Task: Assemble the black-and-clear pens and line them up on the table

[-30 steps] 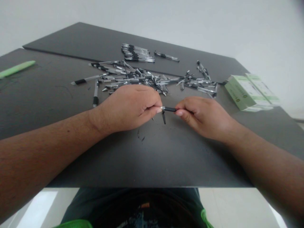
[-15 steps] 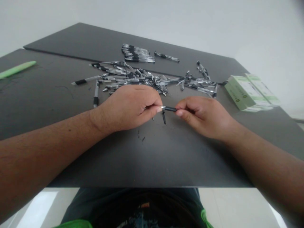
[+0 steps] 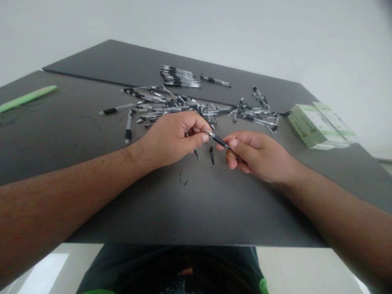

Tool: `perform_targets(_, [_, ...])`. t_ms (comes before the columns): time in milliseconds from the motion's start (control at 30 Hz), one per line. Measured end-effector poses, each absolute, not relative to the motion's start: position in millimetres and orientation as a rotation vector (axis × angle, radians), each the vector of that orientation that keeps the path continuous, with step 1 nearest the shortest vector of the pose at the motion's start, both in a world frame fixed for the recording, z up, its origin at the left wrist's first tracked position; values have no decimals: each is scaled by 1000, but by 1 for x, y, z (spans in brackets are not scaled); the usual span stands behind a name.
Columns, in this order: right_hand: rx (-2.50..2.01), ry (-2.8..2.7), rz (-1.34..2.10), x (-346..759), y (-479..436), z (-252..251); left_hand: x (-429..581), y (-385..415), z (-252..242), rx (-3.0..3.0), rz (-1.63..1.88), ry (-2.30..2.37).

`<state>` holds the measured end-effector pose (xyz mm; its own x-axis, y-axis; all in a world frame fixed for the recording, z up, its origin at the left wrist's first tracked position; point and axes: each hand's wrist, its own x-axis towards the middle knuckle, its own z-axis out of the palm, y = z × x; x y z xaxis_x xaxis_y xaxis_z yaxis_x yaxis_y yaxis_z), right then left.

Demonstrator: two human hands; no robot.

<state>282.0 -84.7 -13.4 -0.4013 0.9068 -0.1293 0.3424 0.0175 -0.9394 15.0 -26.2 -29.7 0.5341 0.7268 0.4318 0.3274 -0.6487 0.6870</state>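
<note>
A gel pen (image 3: 219, 139) with a black grip is held at a slant between my hands, its metal tip pointing up and left. My right hand (image 3: 255, 153) pinches the pen's grip between thumb and fingers. At the tip, the curled thumb and forefinger of my left hand (image 3: 174, 136) close around the point; its other fingers are mostly hidden. A small black pen cap (image 3: 212, 155) lies on the table just below the pen. Another pen's tip (image 3: 196, 154) shows from under my left hand.
Behind my hands spreads a loose heap of clear pens (image 3: 165, 107) with black grips. Farther back lies a neat stack of pens (image 3: 180, 77), with a single pen (image 3: 216, 80) beside it. Green-white boxes (image 3: 318, 126) stand right; a light green stick-like object (image 3: 29, 99) lies left on the dark table (image 3: 199, 212).
The pen has turned from nearly level to a slant, and its metal tip now shows. My left fingers have loosened around it, and my right hand has moved slightly down.
</note>
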Motion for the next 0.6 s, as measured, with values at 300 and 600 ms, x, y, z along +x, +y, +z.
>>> perform_targets(300, [-1269, -1756, 1443, 282, -83, -15, 14, -28, -29, 2241, 982, 801])
perform_targets(600, [-1264, -1746, 1486, 280, -84, -12, 12, -30, -26, 2418, 980, 768])
